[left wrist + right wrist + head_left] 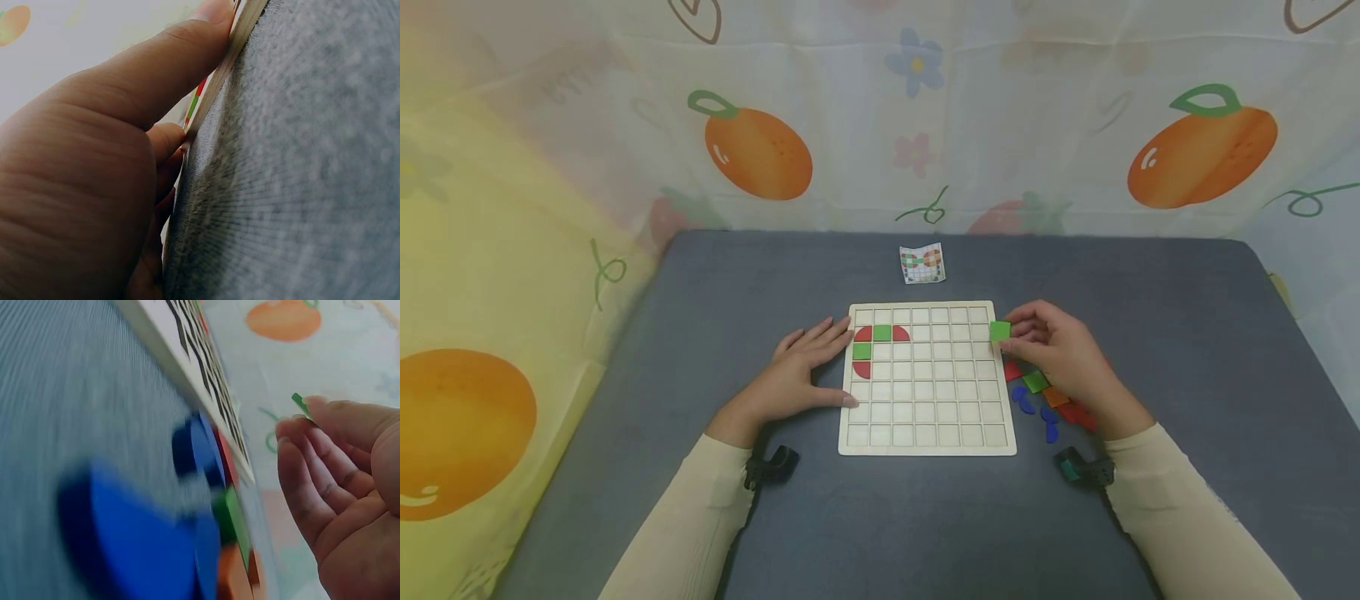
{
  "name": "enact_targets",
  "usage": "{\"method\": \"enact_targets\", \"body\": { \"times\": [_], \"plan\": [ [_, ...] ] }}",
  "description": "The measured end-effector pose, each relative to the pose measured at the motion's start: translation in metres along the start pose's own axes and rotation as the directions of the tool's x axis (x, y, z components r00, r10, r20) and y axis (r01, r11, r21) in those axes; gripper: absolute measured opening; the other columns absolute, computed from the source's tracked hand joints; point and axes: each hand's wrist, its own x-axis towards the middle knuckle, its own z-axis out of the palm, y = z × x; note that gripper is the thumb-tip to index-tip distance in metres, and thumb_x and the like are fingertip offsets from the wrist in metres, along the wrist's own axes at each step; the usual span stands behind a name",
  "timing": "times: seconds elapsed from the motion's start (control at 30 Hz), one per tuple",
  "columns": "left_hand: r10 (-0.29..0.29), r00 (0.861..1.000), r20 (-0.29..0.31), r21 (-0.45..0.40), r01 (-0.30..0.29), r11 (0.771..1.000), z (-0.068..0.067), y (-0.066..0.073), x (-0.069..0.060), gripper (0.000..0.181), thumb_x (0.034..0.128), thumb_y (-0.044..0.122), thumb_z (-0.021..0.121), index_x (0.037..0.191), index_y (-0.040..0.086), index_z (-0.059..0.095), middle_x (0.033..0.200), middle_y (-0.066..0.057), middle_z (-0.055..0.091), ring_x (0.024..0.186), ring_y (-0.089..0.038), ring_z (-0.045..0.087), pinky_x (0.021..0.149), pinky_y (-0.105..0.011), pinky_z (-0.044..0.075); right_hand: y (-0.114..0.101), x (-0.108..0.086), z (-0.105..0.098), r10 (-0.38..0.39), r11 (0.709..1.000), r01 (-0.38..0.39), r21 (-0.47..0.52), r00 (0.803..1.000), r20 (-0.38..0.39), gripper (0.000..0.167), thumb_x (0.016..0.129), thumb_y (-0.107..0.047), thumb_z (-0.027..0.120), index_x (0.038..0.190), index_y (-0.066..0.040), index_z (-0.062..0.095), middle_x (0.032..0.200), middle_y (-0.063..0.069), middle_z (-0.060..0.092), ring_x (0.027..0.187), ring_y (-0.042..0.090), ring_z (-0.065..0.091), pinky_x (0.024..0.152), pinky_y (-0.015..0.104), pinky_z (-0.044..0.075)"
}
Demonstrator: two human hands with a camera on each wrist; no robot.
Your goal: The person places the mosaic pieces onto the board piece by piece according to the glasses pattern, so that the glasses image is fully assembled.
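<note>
A pale wooden grid board (931, 412) lies on the dark table. In its upper left cells are red quarter-round pieces (862, 369) and green squares (882, 332). My left hand (790, 375) rests with spread fingers and thumb against the board's left edge; in the left wrist view that hand (81, 169) touches the board's side (215, 78). At the board's upper right edge my right hand (1063, 354) pinches a green square (999, 331) between thumb and fingers, raised off the table in the right wrist view, where the hand (340, 481) holds the square (300, 404) edge-on.
Right of the board lie loose pieces: blue ones (1023, 399), a green square (1036, 382), an orange one (1055, 396) and red ones, partly under my right hand. A small printed card (922, 263) lies behind the board. A fruit-patterned cloth (1000, 100) hangs at the back.
</note>
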Motion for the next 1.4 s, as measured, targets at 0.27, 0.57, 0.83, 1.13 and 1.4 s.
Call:
{"method": "enact_targets", "body": {
  "times": [0.27,0.57,0.83,1.13,1.4],
  "plan": [
    [-0.009,1.0,0.01,0.009,0.009,1.0,0.001,-0.003,0.001,0.111,0.0843,0.052,0.094,0.171,0.015,0.036,0.178,0.003,0.023,0.165,-0.024,0.011,0.126,-0.06,0.002,-0.011,0.013,0.029,-0.084,0.996,0.085,-0.031,0.996,0.026,0.029,0.101,-0.013,0.083,0.126,-0.005,0.071,0.107,0.007,0.072,0.095,0.024,0.069,0.082,0.037,0.056],
    [-0.008,1.0,0.012,0.0,0.008,1.0,0.0,-0.002,0.0,0.11,0.0846,0.052,0.094,0.171,0.014,0.037,0.178,0.002,0.023,0.165,-0.025,0.012,0.126,-0.061,0.003,-0.022,0.024,0.06,-0.125,0.992,0.127,-0.02,0.988,0.086,0.024,0.099,-0.012,0.084,0.121,-0.007,0.074,0.103,0.003,0.072,0.096,0.023,0.067,0.088,0.045,0.055],
    [-0.012,1.0,0.015,0.0,0.012,1.0,-0.001,-0.002,-0.002,0.111,0.0841,0.052,0.094,0.171,0.014,0.036,0.179,0.003,0.023,0.165,-0.025,0.011,0.126,-0.06,0.002,-0.03,0.028,0.073,-0.106,0.993,0.112,-0.047,0.987,0.119,0.024,0.099,-0.017,0.084,0.121,-0.01,0.075,0.103,0.0,0.071,0.094,0.02,0.065,0.087,0.044,0.054],
    [-0.021,1.0,0.02,0.01,0.021,1.0,-0.001,-0.002,-0.001,0.109,0.0854,0.055,0.092,0.171,0.016,0.036,0.178,0.007,0.022,0.165,-0.021,0.01,0.127,-0.059,0.001,-0.041,0.04,0.092,-0.098,0.993,0.107,-0.052,0.985,0.143,0.024,0.1,-0.021,0.084,0.12,-0.012,0.075,0.102,-0.001,0.069,0.093,0.021,0.062,0.087,0.041,0.052],
    [-0.023,0.999,0.024,-0.002,0.023,1.0,-0.001,-0.001,0.0,0.108,0.0866,0.053,0.092,0.171,0.016,0.036,0.178,0.005,0.023,0.165,-0.021,0.01,0.126,-0.058,0.001,-0.042,0.044,0.104,-0.075,0.977,0.102,-0.188,0.986,0.146,0.025,0.101,-0.022,0.081,0.123,-0.011,0.075,0.101,-0.003,0.066,0.085,0.021,0.057,0.081,0.042,0.05]
  ]
}}
